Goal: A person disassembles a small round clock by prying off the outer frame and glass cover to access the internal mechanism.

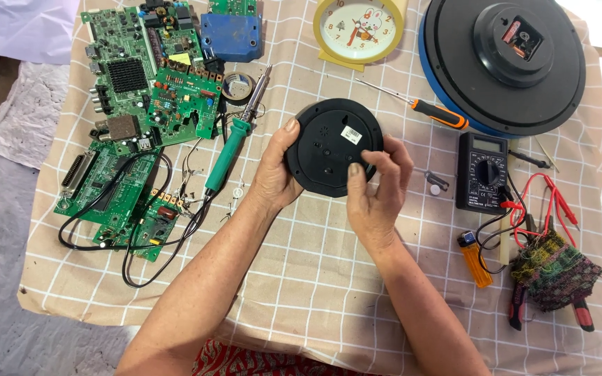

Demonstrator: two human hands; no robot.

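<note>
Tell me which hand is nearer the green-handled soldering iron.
Left. The left hand grips the small black round clock back right beside the soldering iron; the right hand holds the clock's far side.

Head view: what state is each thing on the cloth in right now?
Small black clock: back side up, held by left hand and right hand.
Yellow alarm clock: face up.
Large round clock: back side up.
Soldering iron: lying unheld.
Multimeter: lying flat, leads attached.
</note>
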